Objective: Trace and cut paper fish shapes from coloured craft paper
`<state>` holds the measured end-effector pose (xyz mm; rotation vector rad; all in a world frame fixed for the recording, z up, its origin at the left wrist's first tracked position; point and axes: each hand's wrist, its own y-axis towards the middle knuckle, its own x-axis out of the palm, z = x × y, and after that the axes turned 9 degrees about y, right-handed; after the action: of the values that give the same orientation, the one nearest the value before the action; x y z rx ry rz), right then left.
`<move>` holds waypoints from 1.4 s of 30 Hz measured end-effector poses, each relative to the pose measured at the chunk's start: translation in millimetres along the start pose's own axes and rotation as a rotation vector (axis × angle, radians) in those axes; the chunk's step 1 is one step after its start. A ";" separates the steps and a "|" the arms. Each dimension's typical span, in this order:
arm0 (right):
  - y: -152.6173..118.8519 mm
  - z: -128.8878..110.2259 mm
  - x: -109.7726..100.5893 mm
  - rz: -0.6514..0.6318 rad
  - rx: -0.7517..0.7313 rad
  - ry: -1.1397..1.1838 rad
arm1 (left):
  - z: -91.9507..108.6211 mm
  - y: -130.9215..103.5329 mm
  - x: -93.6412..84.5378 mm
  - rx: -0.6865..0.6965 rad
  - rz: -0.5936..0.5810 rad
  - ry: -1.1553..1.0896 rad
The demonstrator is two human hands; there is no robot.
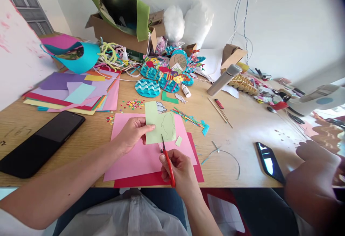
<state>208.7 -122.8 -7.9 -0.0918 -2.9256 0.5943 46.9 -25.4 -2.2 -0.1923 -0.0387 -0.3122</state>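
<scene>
pale green paper (158, 123), bearing a drawn outline (168, 125), is above a pink sheet (128, 162), clamped in the left hand (134, 132); right hand (180, 168) is closed around red scissors (169, 162), one blade (163, 142) overlapping the paper's lower edge.

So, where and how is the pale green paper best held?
Probably pinch the pale green paper flat by its left edge, coming from the left, as the left hand does: the outlined drawing lies on its right part and the scissors meet its lower edge, so that grip should clear both.
</scene>
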 end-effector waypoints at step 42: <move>5.7 -7.3 16.4 0.056 0.055 0.131 | -4.6 -5.1 6.2 -0.136 -0.124 -0.089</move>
<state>193.9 -113.3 -1.2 -0.1993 -2.7861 0.6509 51.3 -33.0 -5.4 -0.3393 -0.1178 -0.4299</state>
